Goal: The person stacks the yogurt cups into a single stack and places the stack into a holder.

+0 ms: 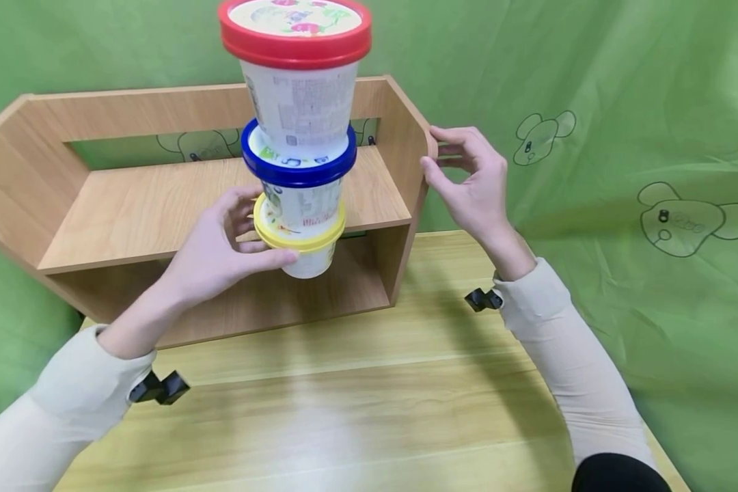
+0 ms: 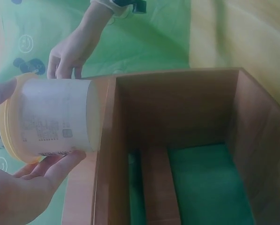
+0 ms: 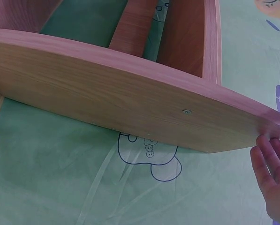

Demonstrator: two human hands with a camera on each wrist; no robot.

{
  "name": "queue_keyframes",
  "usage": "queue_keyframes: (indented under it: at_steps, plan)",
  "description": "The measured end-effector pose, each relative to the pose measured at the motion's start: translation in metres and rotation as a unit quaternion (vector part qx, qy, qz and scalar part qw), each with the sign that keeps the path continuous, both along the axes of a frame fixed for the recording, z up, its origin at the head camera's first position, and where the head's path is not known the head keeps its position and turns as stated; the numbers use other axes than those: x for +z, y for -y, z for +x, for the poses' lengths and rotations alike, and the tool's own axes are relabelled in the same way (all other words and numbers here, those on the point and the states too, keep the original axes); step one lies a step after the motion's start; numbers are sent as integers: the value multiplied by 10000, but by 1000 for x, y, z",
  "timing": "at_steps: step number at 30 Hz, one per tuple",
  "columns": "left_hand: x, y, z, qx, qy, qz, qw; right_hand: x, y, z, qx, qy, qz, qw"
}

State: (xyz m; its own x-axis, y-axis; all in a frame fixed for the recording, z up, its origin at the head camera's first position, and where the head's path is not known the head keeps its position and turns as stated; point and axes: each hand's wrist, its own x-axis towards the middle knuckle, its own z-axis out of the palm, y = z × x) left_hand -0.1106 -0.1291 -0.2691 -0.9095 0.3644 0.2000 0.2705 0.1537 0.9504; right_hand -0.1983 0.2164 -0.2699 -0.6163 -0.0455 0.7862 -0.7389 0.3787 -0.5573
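My left hand grips the lowest tub of an upright stack of three white paper tubs, with the thumb along its near side. That bottom tub has a yellow lid. On it stands a tub with a blue lid, and the largest tub, with a red lid, is on top. The stack is held in front of a wooden shelf. At the shelf's right side panel, my right hand pinches the front edge between thumb and fingers. In the right wrist view, the fingers meet the panel's outer face.
The two-level shelf stands on a light wooden table. Green cloth with printed cartoon outlines hangs behind and on both sides. A slot opens in the shelf's back below the top rail. A black rounded object shows at the bottom right.
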Motion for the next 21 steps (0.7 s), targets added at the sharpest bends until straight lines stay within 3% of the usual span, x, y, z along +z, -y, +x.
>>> queue_keyframes:
  at_steps: [13, 21]
  plan:
    - [6, -1, -18, 212, -215, -186, 9994, 0, -1, 0, -12, 0, -28, 10000]
    - [1, 0, -29, 355, -151, -276, 9989, -1, 0, 0, -1, 14, -25, 10000]
